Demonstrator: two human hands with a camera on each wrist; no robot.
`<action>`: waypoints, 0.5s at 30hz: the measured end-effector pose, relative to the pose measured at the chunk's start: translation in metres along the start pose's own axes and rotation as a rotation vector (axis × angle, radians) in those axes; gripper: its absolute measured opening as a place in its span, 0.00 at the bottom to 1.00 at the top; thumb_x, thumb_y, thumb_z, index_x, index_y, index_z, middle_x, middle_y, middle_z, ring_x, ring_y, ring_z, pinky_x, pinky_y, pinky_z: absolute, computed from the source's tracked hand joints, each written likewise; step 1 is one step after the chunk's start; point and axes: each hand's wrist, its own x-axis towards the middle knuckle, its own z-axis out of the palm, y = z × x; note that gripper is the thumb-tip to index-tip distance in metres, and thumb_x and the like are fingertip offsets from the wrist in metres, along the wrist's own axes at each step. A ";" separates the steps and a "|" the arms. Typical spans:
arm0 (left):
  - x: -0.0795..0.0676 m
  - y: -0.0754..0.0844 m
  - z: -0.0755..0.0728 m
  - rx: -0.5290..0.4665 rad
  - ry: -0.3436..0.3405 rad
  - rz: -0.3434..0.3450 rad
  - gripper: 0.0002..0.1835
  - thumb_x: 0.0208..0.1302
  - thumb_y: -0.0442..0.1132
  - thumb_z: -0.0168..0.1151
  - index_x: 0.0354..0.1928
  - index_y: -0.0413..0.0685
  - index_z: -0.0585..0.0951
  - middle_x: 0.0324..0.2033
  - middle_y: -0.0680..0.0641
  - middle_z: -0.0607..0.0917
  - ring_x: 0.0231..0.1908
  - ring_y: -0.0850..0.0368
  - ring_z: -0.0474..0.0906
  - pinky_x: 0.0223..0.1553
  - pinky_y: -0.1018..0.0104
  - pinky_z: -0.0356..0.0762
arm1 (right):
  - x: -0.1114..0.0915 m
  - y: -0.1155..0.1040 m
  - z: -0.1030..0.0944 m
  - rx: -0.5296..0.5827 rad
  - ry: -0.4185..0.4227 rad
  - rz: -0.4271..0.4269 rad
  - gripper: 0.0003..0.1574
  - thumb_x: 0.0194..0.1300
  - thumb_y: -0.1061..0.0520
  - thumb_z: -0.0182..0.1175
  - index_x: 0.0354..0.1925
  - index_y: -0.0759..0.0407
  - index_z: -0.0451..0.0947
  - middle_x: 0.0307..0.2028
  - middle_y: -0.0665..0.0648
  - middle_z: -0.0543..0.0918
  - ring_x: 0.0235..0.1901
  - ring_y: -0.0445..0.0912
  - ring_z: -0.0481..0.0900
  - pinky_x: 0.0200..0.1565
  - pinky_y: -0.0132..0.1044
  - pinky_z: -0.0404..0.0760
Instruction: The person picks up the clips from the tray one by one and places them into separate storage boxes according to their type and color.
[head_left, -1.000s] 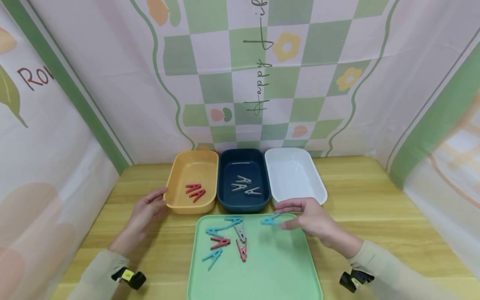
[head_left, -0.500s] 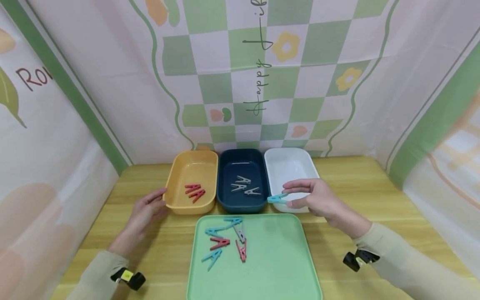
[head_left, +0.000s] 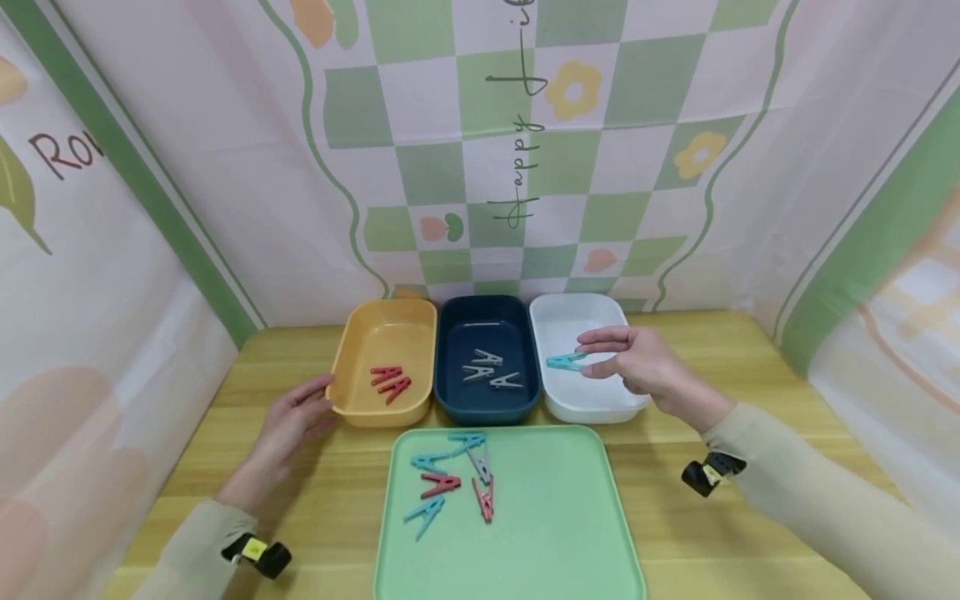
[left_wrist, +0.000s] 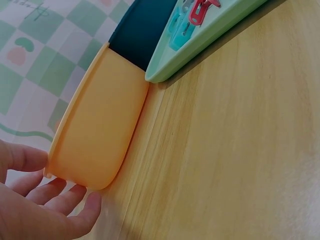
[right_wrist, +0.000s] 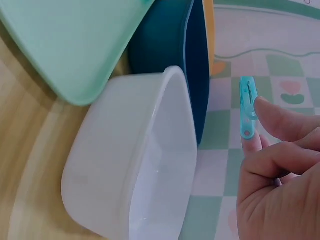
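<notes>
My right hand (head_left: pixel 637 362) pinches a light blue clothespin (head_left: pixel 566 362) and holds it over the white bin (head_left: pixel 592 407); the right wrist view shows the same clothespin (right_wrist: pixel 247 107) between my fingertips above the white bin (right_wrist: pixel 130 165). My left hand (head_left: pixel 296 417) rests open against the left corner of the yellow bin (head_left: pixel 348 400), which holds red clothespins (head_left: pixel 390 382). The dark blue bin (head_left: pixel 450 367) holds grey clothespins (head_left: pixel 489 372). On the green tray (head_left: pixel 555 525) lie several blue, red and grey clothespins (head_left: pixel 453 479).
The three bins stand side by side at the back of the wooden table (head_left: pixel 750 400), just beyond the tray. Patterned cloth walls (head_left: pixel 525 150) close in the back and both sides.
My right hand lifted the blue clothespin off the tray and carried it back and up, over the white bin. The left hand stayed by the yellow bin.
</notes>
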 end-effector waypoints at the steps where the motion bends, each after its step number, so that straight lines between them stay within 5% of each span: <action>1: 0.000 0.000 0.000 0.000 0.002 0.000 0.32 0.77 0.27 0.52 0.80 0.36 0.60 0.78 0.35 0.62 0.63 0.54 0.77 0.67 0.55 0.77 | 0.002 0.000 -0.001 -0.002 0.004 0.003 0.35 0.62 0.64 0.74 0.66 0.68 0.76 0.58 0.61 0.86 0.12 0.36 0.54 0.16 0.27 0.56; 15: 0.001 0.000 0.000 -0.003 0.002 0.005 0.32 0.77 0.28 0.53 0.80 0.36 0.61 0.78 0.34 0.62 0.61 0.57 0.78 0.65 0.56 0.79 | 0.040 0.011 -0.009 -0.017 0.033 0.070 0.37 0.63 0.68 0.69 0.69 0.69 0.74 0.64 0.68 0.81 0.13 0.36 0.54 0.18 0.27 0.55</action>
